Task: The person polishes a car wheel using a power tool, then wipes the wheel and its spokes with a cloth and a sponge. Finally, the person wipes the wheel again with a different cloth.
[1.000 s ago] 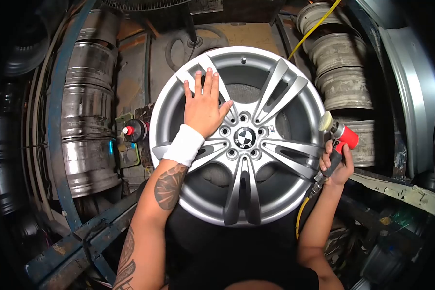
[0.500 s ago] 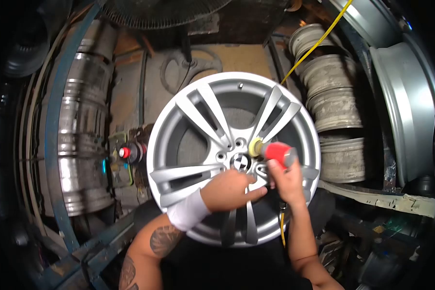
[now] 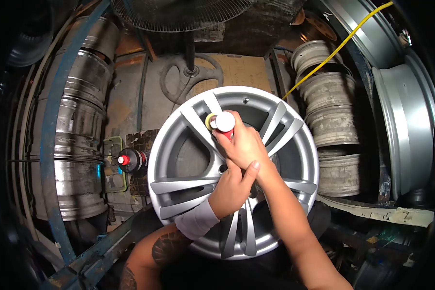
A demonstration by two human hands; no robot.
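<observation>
Two hands on one job: my right hand [image 3: 244, 142] has its grip wrapped tight round the red sander [image 3: 223, 123], whose round head and yellowish pad sit against a spoke in the upper left part of the alloy wheel [image 3: 285, 193], just above the hub. My left hand [image 3: 232, 188], white wristband [image 3: 197, 220] on the wrist, has its grip curled shut with the thumb up against my right wrist, lying over the wheel's centre, so the hub badge is hidden. That silver wheel stands face-on to me, propped low in the middle of the view, its paired spokes fanning out to the rim. A yellow air hose [image 3: 340, 48] runs from the top right corner down behind the wheel's upper right edge. Left of the wheel, a small red-capped bottle [image 3: 129, 159] sits by a dark block, just beside the rim. Bare steel rims [image 3: 82, 111] are stacked along the left wall, more worn rims [image 3: 331, 116] piled on the right, and a fan [image 3: 179, 12] hangs overhead at the top.
</observation>
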